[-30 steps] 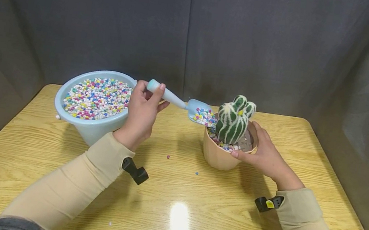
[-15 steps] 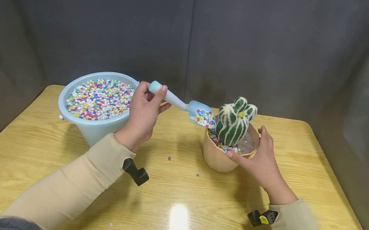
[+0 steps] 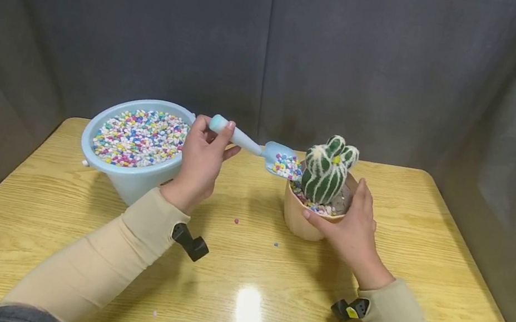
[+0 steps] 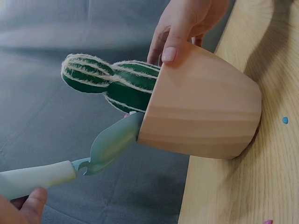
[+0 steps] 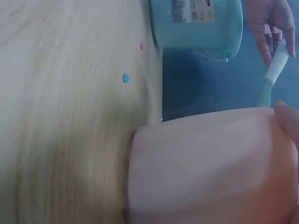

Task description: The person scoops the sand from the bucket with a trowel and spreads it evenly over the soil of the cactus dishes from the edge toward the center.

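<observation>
In the head view my left hand pinches the pale blue handle of a small trowel between thumb and fingers. Colored pebbles lie in the trowel's blade, whose tip meets the left rim of a peach flowerpot. A green cactus with fuzzy white ribs stands in the pot, pebbles around its left and front base and a greyish bare patch to its right. My right hand holds the pot's right side, thumb along the front rim. The left wrist view shows the blade's underside against the rim.
A light blue bucket full of multicolored pebbles stands left, beside my left hand. One pink pebble and one blue pebble lie loose on the wooden table. Dark grey curtain encloses the back and sides.
My right hand has slid around the pot's rim toward the front, its thumb now farther left. The left hand and the loaded trowel have barely moved.
</observation>
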`<state>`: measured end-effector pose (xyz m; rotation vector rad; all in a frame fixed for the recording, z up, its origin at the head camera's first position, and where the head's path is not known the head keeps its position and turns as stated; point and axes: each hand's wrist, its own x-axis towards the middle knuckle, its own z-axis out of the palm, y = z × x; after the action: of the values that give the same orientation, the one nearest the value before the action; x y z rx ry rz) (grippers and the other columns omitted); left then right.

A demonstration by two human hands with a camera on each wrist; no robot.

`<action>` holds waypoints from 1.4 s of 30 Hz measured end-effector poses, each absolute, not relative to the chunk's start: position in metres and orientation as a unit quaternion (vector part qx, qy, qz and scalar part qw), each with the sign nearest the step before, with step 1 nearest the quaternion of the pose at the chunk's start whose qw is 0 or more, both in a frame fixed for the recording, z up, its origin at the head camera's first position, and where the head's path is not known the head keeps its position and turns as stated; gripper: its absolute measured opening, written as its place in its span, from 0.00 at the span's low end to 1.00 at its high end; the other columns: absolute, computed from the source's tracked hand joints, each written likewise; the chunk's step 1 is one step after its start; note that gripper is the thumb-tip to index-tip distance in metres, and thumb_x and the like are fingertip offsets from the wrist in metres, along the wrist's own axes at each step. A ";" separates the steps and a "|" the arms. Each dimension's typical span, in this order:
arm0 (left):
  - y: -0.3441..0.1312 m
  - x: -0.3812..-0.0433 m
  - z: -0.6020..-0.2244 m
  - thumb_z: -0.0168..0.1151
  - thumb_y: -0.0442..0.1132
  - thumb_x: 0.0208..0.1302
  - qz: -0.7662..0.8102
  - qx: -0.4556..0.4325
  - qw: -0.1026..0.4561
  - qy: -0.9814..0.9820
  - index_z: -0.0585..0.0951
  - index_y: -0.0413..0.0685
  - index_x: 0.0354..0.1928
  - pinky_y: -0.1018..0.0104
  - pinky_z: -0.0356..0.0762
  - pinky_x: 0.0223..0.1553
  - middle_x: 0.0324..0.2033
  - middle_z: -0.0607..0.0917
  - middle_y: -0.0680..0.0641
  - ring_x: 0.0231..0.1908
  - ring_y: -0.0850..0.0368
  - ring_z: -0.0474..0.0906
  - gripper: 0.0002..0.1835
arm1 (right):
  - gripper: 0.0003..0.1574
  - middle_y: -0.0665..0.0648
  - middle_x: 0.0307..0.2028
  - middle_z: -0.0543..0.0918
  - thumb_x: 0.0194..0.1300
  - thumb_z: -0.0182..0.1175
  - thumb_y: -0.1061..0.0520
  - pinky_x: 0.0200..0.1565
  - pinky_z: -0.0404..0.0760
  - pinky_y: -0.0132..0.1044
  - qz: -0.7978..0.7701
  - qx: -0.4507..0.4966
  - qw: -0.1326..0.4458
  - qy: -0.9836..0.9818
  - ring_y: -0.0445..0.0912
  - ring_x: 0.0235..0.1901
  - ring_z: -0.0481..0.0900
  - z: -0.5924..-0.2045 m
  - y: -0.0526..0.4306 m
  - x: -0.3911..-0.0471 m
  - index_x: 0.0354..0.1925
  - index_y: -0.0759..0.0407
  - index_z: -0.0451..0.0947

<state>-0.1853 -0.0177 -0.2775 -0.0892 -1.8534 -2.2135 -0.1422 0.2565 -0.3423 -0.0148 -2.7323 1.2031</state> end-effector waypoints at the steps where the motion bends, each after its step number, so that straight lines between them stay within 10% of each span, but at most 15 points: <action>1: -0.018 -0.185 -0.277 0.57 0.38 0.79 -0.760 -0.031 0.125 -0.637 0.70 0.43 0.50 0.58 0.85 0.55 0.49 0.77 0.41 0.57 0.46 0.80 0.08 | 0.85 0.69 0.81 0.36 0.55 0.77 0.37 0.73 0.48 0.70 0.410 -0.010 0.076 -0.909 0.68 0.78 0.42 -0.343 0.257 -0.142 0.81 0.65 0.26; 42: -0.014 -0.181 -0.269 0.59 0.37 0.78 -0.727 -0.034 0.144 -0.671 0.70 0.41 0.52 0.56 0.84 0.56 0.52 0.79 0.40 0.59 0.47 0.79 0.11 | 0.77 0.78 0.76 0.51 0.59 0.75 0.36 0.72 0.57 0.68 0.360 0.064 -0.045 -0.930 0.71 0.75 0.52 -0.324 0.295 -0.168 0.80 0.71 0.38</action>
<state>-0.1812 -0.0139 -0.2686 -0.0988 -1.9340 -2.0948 -0.1682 0.2946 -0.3238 0.2085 -3.0067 1.1650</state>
